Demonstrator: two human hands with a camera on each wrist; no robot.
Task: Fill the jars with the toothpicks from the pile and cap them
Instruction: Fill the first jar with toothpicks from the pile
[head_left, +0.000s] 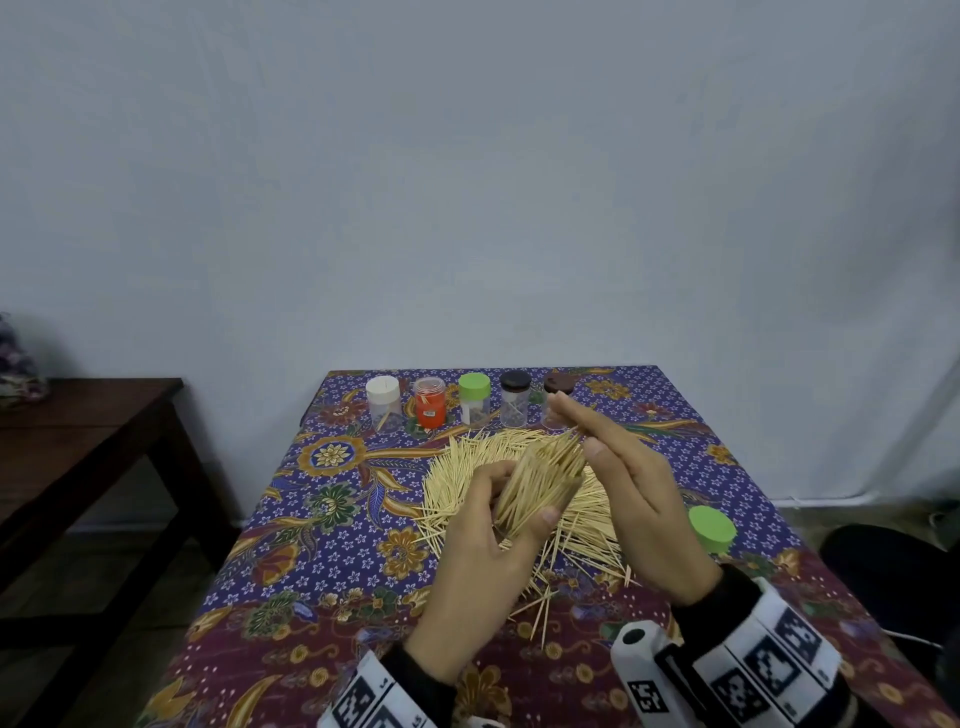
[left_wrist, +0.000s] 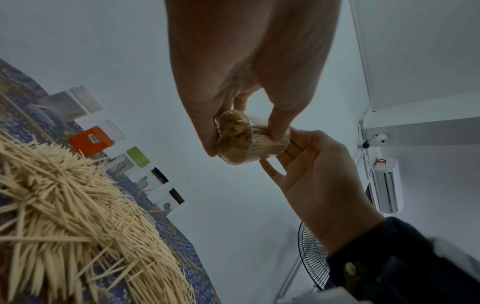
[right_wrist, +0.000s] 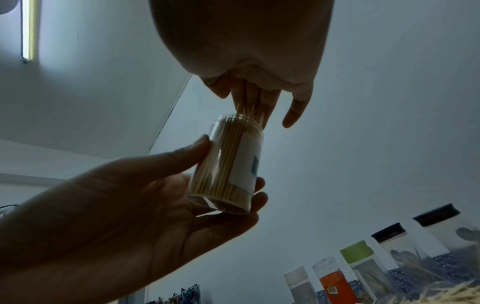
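Toothpick-filled jar (head_left: 540, 486) in left hand (head_left: 483, 561), right hand (head_left: 634, 493) against its mouth.

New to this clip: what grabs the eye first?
The big pale heap of wooden toothpicks mid-table on the purple floral tablecloth. Above it, the left hand grips a clear plastic jar packed with toothpicks while the right hand's straight fingers press on their tips. Five capped jars line the far edge.

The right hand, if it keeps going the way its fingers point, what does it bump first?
Probably the brown-capped jar in the back row; the right hand has straight fingers aimed that way, though depth is unclear.
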